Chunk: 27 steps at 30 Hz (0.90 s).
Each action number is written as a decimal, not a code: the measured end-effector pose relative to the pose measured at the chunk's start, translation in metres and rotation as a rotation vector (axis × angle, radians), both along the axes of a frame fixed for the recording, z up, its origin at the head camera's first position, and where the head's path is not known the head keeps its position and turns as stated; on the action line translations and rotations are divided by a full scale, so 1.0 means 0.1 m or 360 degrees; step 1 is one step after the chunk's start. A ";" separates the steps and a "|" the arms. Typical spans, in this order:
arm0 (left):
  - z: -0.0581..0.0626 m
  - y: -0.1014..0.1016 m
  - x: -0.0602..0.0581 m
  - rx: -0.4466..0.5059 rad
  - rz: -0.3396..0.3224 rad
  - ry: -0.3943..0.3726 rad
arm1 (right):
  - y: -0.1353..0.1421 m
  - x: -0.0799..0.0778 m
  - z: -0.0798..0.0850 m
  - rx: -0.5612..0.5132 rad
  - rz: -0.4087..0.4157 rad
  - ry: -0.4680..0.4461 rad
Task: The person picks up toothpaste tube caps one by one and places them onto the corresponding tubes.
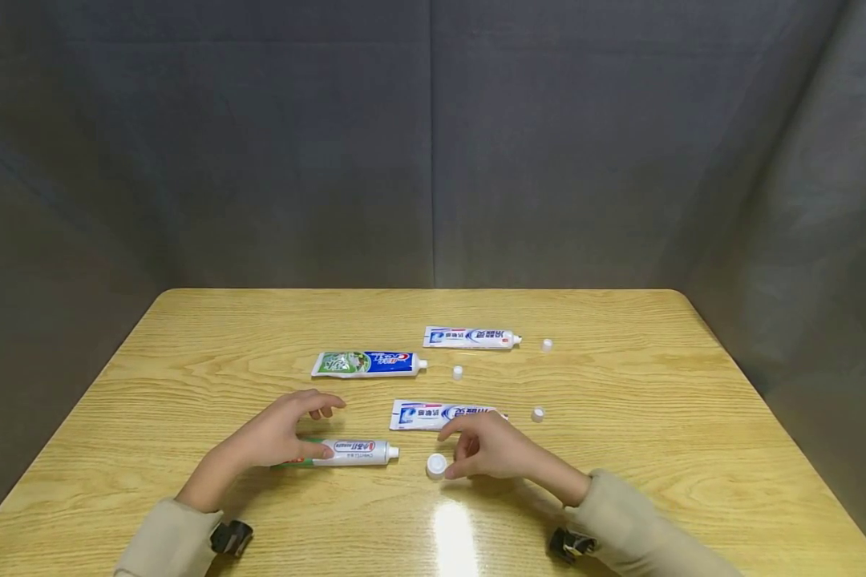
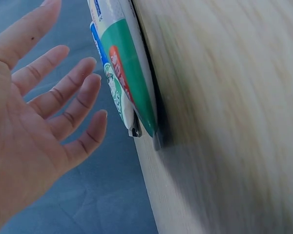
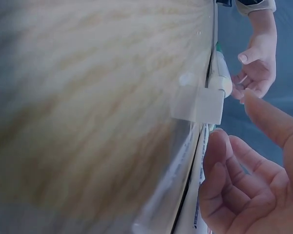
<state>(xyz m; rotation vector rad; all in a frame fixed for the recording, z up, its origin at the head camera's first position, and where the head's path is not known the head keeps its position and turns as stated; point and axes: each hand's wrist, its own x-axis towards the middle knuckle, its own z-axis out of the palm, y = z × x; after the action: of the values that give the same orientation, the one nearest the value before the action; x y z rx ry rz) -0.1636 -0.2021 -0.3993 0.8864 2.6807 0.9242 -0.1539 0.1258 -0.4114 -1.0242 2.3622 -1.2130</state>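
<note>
My left hand (image 1: 280, 431) hovers over a silver-and-green toothpaste tube (image 1: 359, 453), covering part of its green end. In the left wrist view the fingers are spread and relaxed, apart from the green tail of the tube (image 2: 129, 68). The tube's bare nozzle (image 1: 393, 453) points right, toward a white screw cap (image 1: 436, 466) on the table. Beside that cap is my right hand (image 1: 496, 449), thumb and forefinger parted and holding nothing. Seen from the right wrist, the cap (image 3: 208, 106) stands just beyond the fingertips, other fingers loosely bent.
Behind my right hand lies a white-and-blue toothpaste tube (image 1: 426, 415), partly hidden, with a cap (image 1: 537, 414) to its right. Farther back are a green-and-blue tube (image 1: 368, 365) with its cap (image 1: 458, 372), and another white tube (image 1: 469, 337) with its cap (image 1: 547, 344). Grey curtains (image 1: 433, 144) surround the wooden table (image 1: 621, 377).
</note>
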 end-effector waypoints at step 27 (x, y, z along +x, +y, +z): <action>-0.04 -0.02 -0.03 -0.0059 -0.0049 -0.0040 | -0.20 -0.03 -0.01 0.0368 0.0000 0.0229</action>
<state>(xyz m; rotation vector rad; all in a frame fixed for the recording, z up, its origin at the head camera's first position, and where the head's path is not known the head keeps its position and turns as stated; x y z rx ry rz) -0.1670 -0.2036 -0.4029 0.8991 2.6466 0.8704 -0.1567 0.1059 -0.4125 -1.0645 2.5380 -0.8649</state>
